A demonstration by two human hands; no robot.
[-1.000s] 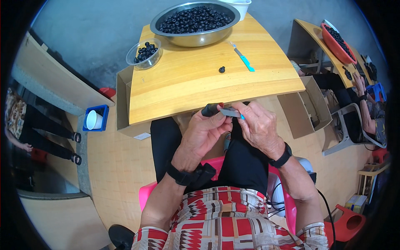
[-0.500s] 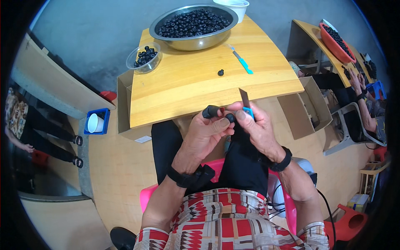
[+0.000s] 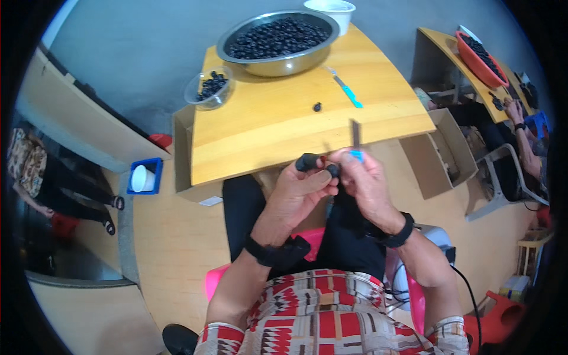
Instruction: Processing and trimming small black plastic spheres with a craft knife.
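In front of the table edge, over my lap, my left hand (image 3: 296,192) pinches a small round black part (image 3: 333,171) between thumb and fingers. A black cover (image 3: 306,161) sits on one of its fingertips. Close against it, my right hand (image 3: 368,183) grips a blue-handled knife (image 3: 355,135), its blade sticking up past the fingers. One loose black part (image 3: 318,107) lies on the wooden table (image 3: 260,142). Behind it rests a second tool with a turquoise handle (image 3: 350,94). The finger contact between my hands is partly hidden.
A steel basin (image 3: 275,68) heaped with black parts stands at the back, beside a white tub (image 3: 343,18). A clear bowl (image 3: 204,104) holds several more. Cardboard boxes (image 3: 423,163) flank the table. A co-worker's hands (image 3: 515,111) are at another table, near a red basin (image 3: 473,58).
The knife blade has turned more upright in my right hand. My left hand still pinches the black part. The whole view has shifted slightly.
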